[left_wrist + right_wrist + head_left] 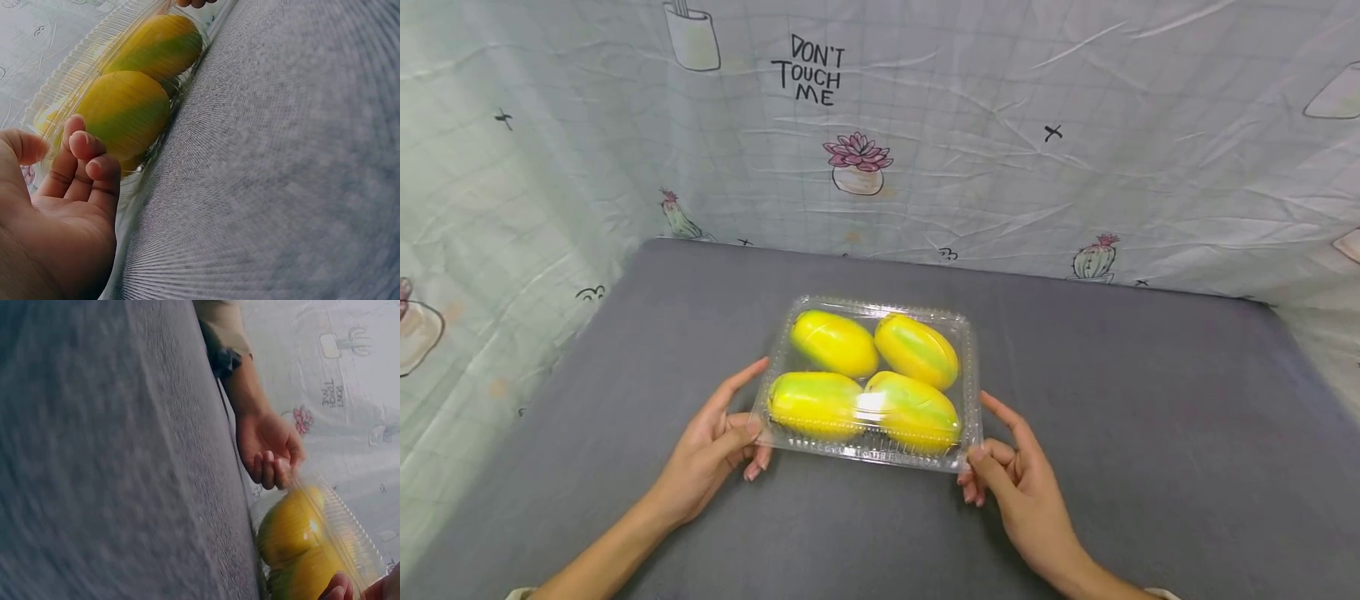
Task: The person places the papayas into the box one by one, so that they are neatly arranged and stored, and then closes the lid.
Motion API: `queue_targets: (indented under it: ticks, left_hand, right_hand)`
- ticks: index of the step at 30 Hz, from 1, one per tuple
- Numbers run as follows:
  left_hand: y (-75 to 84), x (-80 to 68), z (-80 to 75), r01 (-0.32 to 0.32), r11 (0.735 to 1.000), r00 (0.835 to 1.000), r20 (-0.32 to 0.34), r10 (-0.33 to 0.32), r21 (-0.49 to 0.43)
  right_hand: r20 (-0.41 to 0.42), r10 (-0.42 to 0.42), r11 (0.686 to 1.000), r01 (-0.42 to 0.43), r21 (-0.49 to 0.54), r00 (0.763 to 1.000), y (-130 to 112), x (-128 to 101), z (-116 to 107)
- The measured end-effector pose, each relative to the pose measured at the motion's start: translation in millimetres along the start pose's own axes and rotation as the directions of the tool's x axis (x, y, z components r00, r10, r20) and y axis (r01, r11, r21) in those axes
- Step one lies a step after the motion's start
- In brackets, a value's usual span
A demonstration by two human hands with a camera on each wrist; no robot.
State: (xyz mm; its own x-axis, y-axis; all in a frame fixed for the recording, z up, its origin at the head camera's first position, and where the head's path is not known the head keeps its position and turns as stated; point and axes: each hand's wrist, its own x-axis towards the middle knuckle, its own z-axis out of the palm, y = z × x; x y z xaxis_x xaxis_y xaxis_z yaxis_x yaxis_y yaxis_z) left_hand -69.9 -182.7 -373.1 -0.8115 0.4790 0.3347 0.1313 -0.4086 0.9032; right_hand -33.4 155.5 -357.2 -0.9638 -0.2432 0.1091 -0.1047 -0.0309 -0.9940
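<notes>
A clear plastic clamshell box with its lid down sits in the middle of the head view. Inside lie several yellow mangoes with green streaks, in two rows. At the box's near left corner my left hand pinches the rim, thumb on top and index finger stretched along the side. My right hand pinches the near right corner in much the same way. In the left wrist view, curled fingertips show beside the front wall of the box. The right wrist view shows the box low, partly cut off.
A dark grey cloth-covered table lies under the box and both hands. Behind it and along the sides hangs a pale curtain printed with potted cacti and lettering.
</notes>
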Motion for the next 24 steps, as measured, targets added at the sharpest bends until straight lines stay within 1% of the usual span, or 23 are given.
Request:
queue_targets:
  ticks: [5, 11, 14, 16, 18, 22, 24]
  left_hand:
    - [0.3, 0.8, 1.4, -0.003, 0.999, 1.0, -0.008, 0.003, 0.032]
    - [0.6, -1.0, 2.4, -0.015, 0.999, 1.0, -0.012, 0.016, 0.031]
    - [1.7, -1.0, 4.2, -0.004, 0.999, 1.0, -0.025, 0.005, 0.032]
    - [2.8, -1.4, 5.6, 0.022, 1.0, 0.999, -0.046, -0.021, 0.017]
    - [4.3, -1.4, 7.4, 0.064, 0.998, 0.995, -0.08, -0.064, 0.001]
    - [7.1, -1.0, 11.4, 0.154, 0.988, 0.977, -0.145, -0.156, -0.027]
    - [8.2, -0.6, 12.9, 0.178, 0.984, 0.97, -0.162, -0.179, -0.02]
  right_hand:
    - [0.016, -0.002, 1.0, 0.002, -0.011, 1.0, -2.3, 0.1, -2.6]
    - [0.046, 0.015, 1.0, -0.014, -0.028, 0.999, -5.9, 2.9, -3.8]
    - [0.054, 0.023, 0.999, -0.021, -0.029, 0.998, -7.0, 3.5, -5.1]
    - [0.062, 0.025, 1.0, -0.024, -0.021, 0.998, -7.1, 3.8, -5.5]
    - [0.063, 0.031, 0.999, -0.029, -0.018, 0.998, -7.3, 4.3, -5.7]
    - [0.033, 0.057, 0.998, -0.056, -0.025, 0.998, -9.1, 6.0, -5.8]
    - [0.025, 0.063, 0.998, -0.062, -0.027, 0.998, -10.2, 6.8, -6.1]
